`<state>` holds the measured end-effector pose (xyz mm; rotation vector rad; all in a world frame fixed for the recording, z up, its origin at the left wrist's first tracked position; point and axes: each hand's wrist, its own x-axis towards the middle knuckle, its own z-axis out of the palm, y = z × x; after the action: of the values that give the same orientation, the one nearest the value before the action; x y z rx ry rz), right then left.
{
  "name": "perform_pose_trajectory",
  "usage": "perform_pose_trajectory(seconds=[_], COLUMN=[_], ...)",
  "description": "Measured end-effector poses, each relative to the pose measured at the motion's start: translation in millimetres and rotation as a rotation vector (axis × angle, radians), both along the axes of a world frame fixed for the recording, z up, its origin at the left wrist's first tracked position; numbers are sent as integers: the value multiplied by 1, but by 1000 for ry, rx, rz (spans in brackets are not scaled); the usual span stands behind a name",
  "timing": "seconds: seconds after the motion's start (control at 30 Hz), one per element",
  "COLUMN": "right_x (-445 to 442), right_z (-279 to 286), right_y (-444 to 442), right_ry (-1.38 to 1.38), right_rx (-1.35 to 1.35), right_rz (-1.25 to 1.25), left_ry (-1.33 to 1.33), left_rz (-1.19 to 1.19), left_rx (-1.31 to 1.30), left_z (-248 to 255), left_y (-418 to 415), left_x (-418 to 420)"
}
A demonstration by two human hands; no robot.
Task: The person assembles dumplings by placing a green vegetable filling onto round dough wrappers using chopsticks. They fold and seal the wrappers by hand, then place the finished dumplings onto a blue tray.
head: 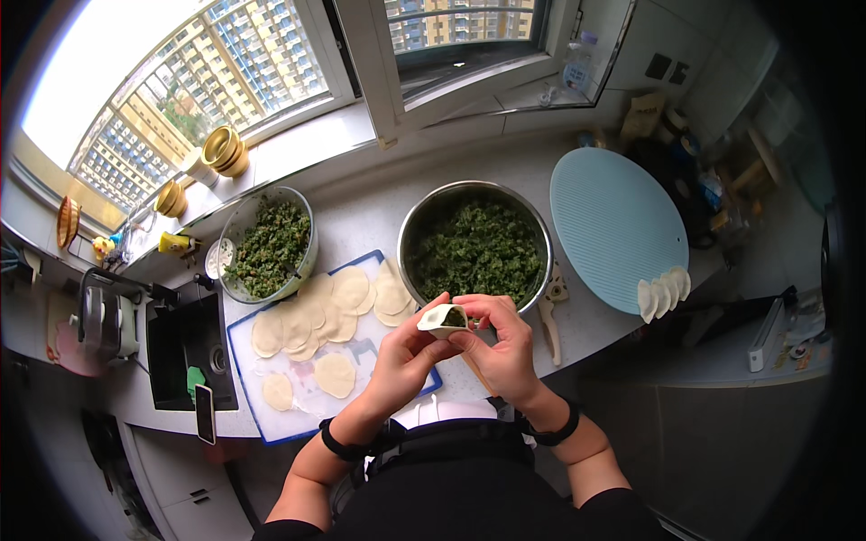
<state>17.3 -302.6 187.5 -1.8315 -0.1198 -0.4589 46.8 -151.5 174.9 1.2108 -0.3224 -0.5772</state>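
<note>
A dough wrapper (440, 319) is folded around green filling, with part of the filling showing at its right side. My left hand (404, 358) pinches its left part. On its right edge are the fingers of my right hand (502, 345). Just beyond both hands stands a steel bowl (406, 253) of chopped green filling (477, 250). Round dough wrappers (325, 311) overlap on a blue-edged white board (254, 392) to the left. Several folded dumplings (663, 295) line the near right edge of a light-blue ribbed oval tray (609, 223).
A clear bowl (311, 237) with more green filling sits behind the board. Left of it is a black sink (183, 351), with a phone (204, 414) upright at its front edge. A pale-handled utensil (549, 331) lies between steel bowl and tray. Gold pots (225, 152) stand on the windowsill.
</note>
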Motion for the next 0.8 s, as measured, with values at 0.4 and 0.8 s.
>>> perform_pose_trajectory(seconds=[0.4, 0.8], right_x=[-1, -2], right_z=[-10, -13], right_y=[8, 5], right_ry=[-313, -449], right_rx=[-156, -325], right_rz=[-190, -146], left_ry=[-56, -49], left_rz=[69, 83], left_rx=[19, 109], left_z=[1, 1], left_y=[-3, -5], left_x=[-8, -15])
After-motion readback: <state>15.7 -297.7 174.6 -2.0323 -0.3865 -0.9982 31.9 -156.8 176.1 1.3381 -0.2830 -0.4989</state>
